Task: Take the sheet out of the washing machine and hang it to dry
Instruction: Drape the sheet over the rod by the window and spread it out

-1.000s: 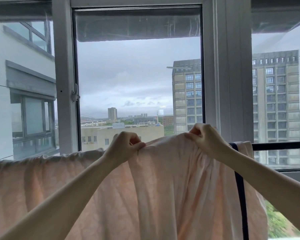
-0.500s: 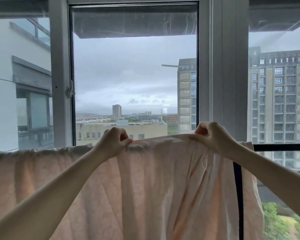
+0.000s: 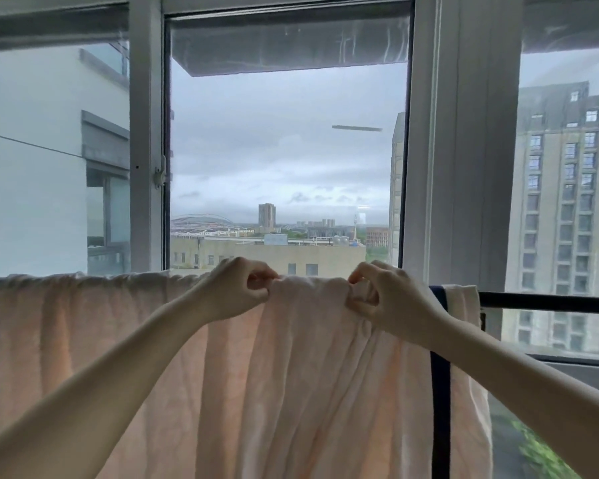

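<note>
Your left hand (image 3: pixel 237 288) pinches the top edge of the sheet (image 3: pixel 291 392), with the fingers curled and the thumb pressing the cloth from the near side. Your right hand (image 3: pixel 382 295) grips a small bunch of the same edge, its fingers curled around the fold. The two hands are near each other, and only a short piece of the top edge lies between them.

The sheet is pale pink and hangs over the dark rail (image 3: pixel 547 300), which runs out to the right of your right hand. To the left of your left hand the sheet is spread along the rail and falls straight down. Below both hands the cloth hangs in long folds. Just to the right of your right wrist, a dark blue stripe (image 3: pixel 440 409) runs down the cloth, and the cloth's right side edge hangs just past it.

Behind your hands there is the window frame (image 3: pixel 460 167), and through the glass you see buildings (image 3: pixel 567 219) under a grey sky.
</note>
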